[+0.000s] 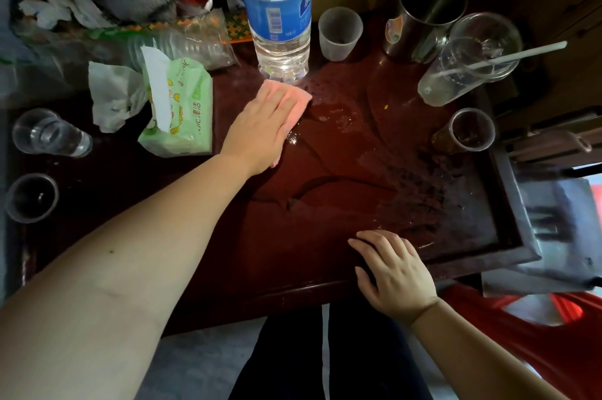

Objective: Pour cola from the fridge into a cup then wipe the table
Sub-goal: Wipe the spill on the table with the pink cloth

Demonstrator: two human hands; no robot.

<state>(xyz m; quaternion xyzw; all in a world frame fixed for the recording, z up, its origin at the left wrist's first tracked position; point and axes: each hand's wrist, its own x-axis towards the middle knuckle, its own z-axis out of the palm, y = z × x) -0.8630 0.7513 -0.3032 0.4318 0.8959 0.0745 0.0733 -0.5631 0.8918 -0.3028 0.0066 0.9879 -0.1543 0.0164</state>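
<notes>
Pressing a pink cloth (299, 98) flat onto the wet bench (325, 220) with the straight-fingered left hand (264, 122), just before the water bottle (277, 8) at the far edge. Resting the right hand (394, 272), fingers spread, empty, by the near edge. Near the right edge, upright, the cup (472, 129) of dark liquid.

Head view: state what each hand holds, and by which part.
Left hand presses the pink cloth flat on the table, straight fingers across its top, not gripping. Right hand rests on the table, holding nothing.
</notes>
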